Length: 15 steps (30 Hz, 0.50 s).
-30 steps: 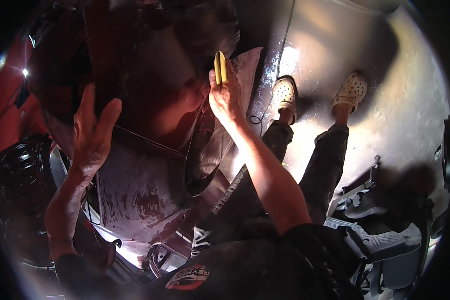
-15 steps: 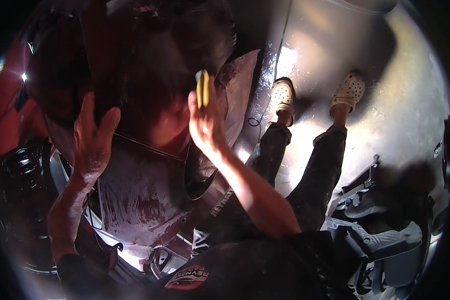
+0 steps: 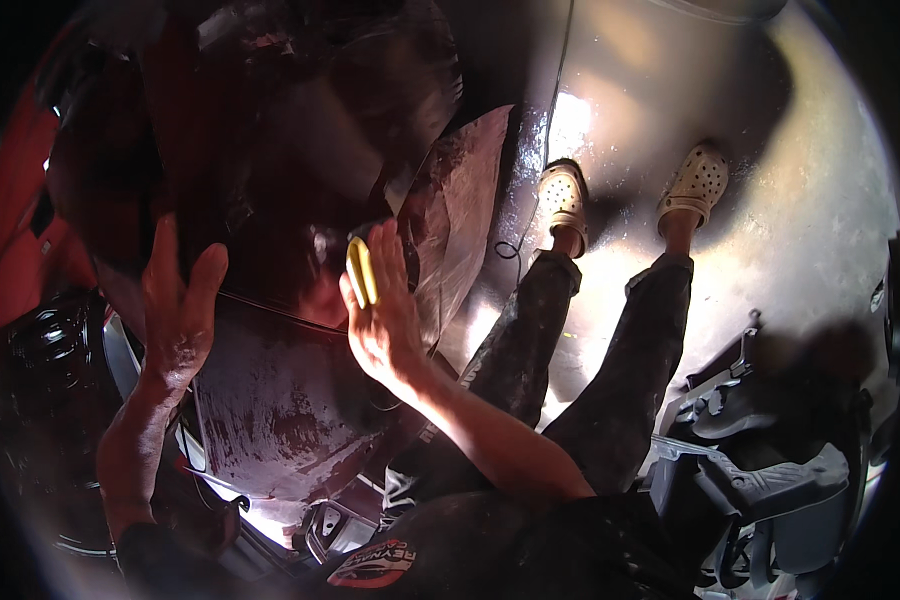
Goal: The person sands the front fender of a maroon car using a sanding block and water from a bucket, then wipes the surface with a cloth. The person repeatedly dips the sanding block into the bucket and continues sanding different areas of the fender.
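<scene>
My left hand (image 3: 180,315) lies on or just over a dark red car body panel (image 3: 280,245), its fingers and thumb stretched apart and nothing in it. To its right, my right hand (image 3: 382,325) holds a narrow yellow pad-like piece (image 3: 361,272) at its thumb side, the other fingers straight. Its exact kind is unclear. Below both hands, a dull, scuffed panel section (image 3: 270,395) carries pale, streaky marks. Whether the right hand touches the panel I cannot tell.
A tyre-like black round part (image 3: 50,350) sits at the left. Beyond my right hand stands a dusty pinkish panel edge (image 3: 462,200). A thin cable (image 3: 560,85) runs along the grey floor (image 3: 770,260). Black and grey plastic parts (image 3: 760,480) lie at the lower right.
My right hand has come toward me and a little left, carrying the yellow piece. My left hand has shifted slightly nearer.
</scene>
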Motion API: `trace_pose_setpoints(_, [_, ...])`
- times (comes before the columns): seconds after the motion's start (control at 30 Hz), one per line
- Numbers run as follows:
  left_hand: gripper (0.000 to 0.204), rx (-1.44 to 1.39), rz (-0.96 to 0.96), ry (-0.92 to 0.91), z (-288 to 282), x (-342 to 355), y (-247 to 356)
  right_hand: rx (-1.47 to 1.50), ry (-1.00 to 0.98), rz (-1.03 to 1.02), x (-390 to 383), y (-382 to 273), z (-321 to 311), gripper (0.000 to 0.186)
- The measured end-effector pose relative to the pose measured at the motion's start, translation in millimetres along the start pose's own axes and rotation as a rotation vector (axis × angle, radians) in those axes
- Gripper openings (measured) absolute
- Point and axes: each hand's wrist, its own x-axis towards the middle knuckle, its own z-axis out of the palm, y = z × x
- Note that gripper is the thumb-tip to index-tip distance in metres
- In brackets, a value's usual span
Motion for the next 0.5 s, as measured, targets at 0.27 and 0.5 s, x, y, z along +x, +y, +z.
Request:
trace_pose_setpoints(0.27, [0.059,0.027,0.034,0.051,-1,-10,-2,0.217,0.14,0.374,127,91,2,0.051])
trace_pose_setpoints(0.5, [0.057,-0.16,-0.116,-0.004,-4,-1,13,0.257,-0.138,0.034,-82,-36,0,0.074])
